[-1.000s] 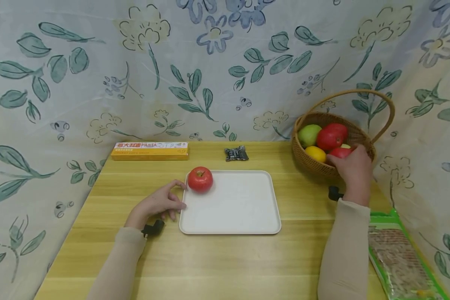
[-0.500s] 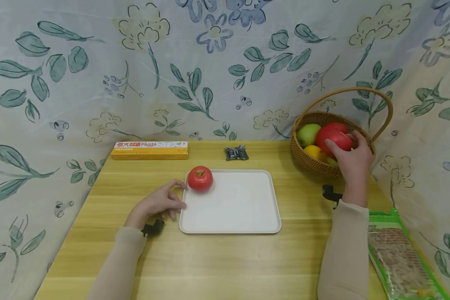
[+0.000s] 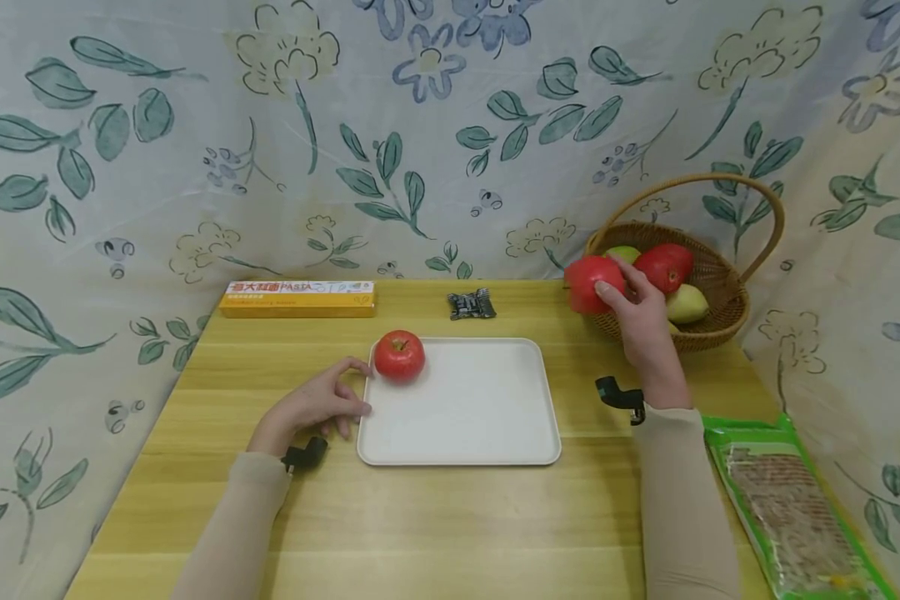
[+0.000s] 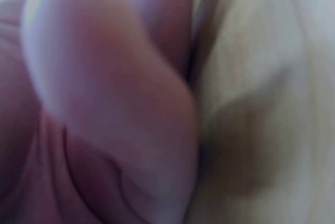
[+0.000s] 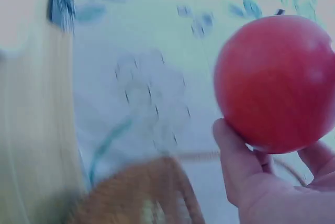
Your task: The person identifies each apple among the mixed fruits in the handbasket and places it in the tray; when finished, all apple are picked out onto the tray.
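Note:
In the head view my right hand (image 3: 641,321) holds a red apple (image 3: 594,284) by the fingers and thumb, in front of the left side of a wicker basket (image 3: 708,340). The right wrist view shows this apple (image 5: 277,85) smooth and round, with a short dark stem. Inside the basket lie another red fruit (image 3: 666,267), a green fruit (image 3: 624,252) and a yellowish-green one (image 3: 687,304). My left hand (image 3: 311,404) rests with thumb and index fingertips at the left rim of a white tray (image 3: 468,417). A second red apple (image 3: 399,356) sits in the tray's far left corner.
A yellow pasta box (image 3: 297,300) lies at the table's back left. Behind the tray is a small black wrapped packet (image 3: 472,304). A green-edged bag (image 3: 795,508) lies at the right. Floral cloth (image 3: 420,167) hangs behind the table. The basket's tall handle (image 3: 776,237) arches above it.
My right hand has taken the red apple out of the basket and carried it left, uncovering the yellowish-green fruit. My left hand has stayed at the tray's rim.

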The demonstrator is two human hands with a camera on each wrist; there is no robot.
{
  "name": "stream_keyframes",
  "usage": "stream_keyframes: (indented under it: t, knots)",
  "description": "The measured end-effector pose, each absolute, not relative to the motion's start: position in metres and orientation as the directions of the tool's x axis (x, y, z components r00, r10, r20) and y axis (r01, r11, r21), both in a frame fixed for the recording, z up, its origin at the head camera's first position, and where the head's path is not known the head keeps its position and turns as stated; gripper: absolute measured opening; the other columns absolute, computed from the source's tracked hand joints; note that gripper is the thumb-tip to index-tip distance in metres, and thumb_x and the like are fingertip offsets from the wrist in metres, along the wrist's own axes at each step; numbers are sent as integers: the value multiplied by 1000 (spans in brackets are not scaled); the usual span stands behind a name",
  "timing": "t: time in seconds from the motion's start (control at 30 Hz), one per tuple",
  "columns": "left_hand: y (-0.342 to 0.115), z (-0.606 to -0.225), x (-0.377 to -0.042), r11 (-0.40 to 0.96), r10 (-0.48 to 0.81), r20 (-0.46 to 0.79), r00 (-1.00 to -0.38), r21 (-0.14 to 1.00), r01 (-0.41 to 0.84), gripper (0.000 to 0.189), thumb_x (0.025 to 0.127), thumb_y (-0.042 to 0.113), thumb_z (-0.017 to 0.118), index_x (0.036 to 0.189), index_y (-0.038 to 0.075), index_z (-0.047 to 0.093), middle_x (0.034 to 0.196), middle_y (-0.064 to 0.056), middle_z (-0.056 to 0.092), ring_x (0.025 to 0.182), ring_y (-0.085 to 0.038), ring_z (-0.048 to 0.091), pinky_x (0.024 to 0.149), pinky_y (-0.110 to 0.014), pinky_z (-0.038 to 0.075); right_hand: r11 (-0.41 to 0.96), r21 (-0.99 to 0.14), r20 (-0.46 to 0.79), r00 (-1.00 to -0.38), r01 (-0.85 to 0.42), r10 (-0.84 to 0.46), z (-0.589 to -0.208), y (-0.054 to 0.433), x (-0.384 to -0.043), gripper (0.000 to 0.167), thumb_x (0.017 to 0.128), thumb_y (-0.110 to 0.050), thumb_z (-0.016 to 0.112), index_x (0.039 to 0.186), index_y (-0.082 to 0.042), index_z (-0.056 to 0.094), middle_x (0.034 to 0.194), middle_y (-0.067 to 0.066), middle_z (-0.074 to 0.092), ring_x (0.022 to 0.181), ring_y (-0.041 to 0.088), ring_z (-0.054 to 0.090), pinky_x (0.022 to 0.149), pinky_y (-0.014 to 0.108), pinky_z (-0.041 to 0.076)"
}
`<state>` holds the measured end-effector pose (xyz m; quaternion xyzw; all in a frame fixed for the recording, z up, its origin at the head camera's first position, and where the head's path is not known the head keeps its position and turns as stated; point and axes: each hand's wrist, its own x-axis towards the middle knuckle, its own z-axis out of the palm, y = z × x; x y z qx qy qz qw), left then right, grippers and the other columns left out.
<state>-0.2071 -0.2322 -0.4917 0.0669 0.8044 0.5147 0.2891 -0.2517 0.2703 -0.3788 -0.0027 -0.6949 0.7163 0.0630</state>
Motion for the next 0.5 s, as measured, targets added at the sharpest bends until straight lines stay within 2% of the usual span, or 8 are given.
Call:
stream_keyframes:
  t: [0.13,0.23,0.33,0.5]
  knots:
    - [-233,-493,-208,462,406,-397,-823,866,-190,70,91,27,86,147,22,44,86,-11,74,56,-19,68,48,-27,50,-64,-990,124,-992,-125,19,-386,248,-251,54,103,-21,70,154,-18,51,147,-2,50,128,15,54,96,13,55]
    - [-233,-493,-208,459,412,-395,-821,868,-187,70,91,27,85,147,22,44,86,-10,74,57,-19,69,48,-28,51,-47,-993,106,-994,-106,-8,-391,236,-249,45,103,-25,70,144,-22,50,143,-4,51,128,16,53,96,13,55]
    - [-234,-493,-208,456,415,-392,-821,871,-185,69,91,26,85,146,22,44,85,-9,74,56,-19,69,48,-27,49,-27,-998,63,-997,-61,-51,-396,228,-249,43,104,-26,69,140,-26,45,144,-3,50,129,17,52,96,14,56]
    - [-233,-491,-207,453,418,-387,-822,873,-180,67,92,25,84,146,22,43,84,-8,73,56,-19,69,47,-26,48,-47,-999,36,-982,-28,-186,-408,216,-248,60,104,-18,65,158,-21,38,149,-2,47,132,20,51,98,18,56]
